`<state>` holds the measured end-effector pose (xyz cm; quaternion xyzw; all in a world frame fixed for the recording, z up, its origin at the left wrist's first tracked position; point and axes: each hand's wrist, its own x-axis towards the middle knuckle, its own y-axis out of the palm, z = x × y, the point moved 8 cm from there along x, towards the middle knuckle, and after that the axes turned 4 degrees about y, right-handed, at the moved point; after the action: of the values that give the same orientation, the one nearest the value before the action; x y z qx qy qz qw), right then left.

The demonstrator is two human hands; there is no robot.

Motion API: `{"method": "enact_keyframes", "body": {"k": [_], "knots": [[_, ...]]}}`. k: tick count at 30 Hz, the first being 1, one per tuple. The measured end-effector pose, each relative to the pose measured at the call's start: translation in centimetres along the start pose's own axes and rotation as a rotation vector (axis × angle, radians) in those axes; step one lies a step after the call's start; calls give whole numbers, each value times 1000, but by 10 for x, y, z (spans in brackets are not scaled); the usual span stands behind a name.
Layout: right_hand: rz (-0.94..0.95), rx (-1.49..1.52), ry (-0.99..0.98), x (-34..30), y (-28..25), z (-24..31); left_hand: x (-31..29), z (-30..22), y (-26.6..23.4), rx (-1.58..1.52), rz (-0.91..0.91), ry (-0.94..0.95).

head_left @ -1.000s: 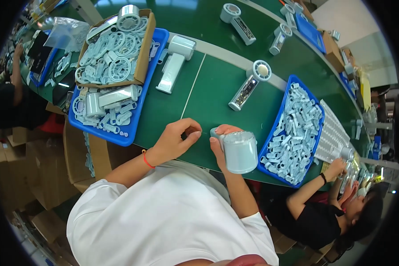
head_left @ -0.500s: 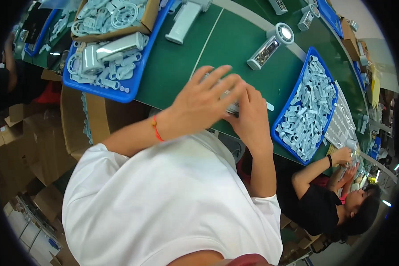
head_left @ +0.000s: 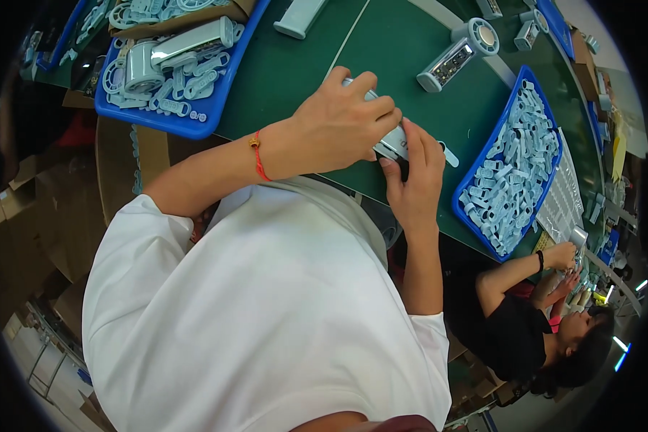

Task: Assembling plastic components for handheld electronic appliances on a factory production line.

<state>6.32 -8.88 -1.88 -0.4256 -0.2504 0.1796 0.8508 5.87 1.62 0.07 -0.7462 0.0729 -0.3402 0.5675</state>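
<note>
A light grey elongated plastic housing (head_left: 394, 145) lies between my two hands, close to the near edge of the green table (head_left: 381, 50). My left hand (head_left: 347, 122) is closed over its far part, fingers curled and knuckles up. At its near end, my right hand (head_left: 419, 169) grips the housing between thumb and fingers. Much of the housing is hidden under my fingers. A small pale loop-shaped piece (head_left: 450, 154) lies just right of my right hand. Beyond stands a similar grey device (head_left: 446, 66) with a round head and an exposed circuit board in its handle.
At right is a blue tray (head_left: 459, 209) of small pale parts, with a printed sheet (head_left: 563, 194) beside it. A blue bin (head_left: 212, 122) at left holds larger parts and a cardboard box (head_left: 245, 10). A co-worker (head_left: 515, 317) sits at right, hands on a part.
My left hand's fingers, spread and raised before, are now curled down onto the housing. My right hand keeps its grip. The whole view has shifted slightly.
</note>
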Motion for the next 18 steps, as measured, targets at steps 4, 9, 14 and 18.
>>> {"method": "enact_keyframes", "body": {"k": [4,9,14,18], "knots": [[-38,63,26,-4,0,-1,0,-1,-5,-49,-25,-26],[-64,37,30,-4,0,2,-1,2,-3,-115,36,-71],[-76,-174,-63,-8,5,3,-1,-2,0,4,-52,48],[-97,-196,-63,-8,6,8,-3,-6,2,77,-57,46]]}}
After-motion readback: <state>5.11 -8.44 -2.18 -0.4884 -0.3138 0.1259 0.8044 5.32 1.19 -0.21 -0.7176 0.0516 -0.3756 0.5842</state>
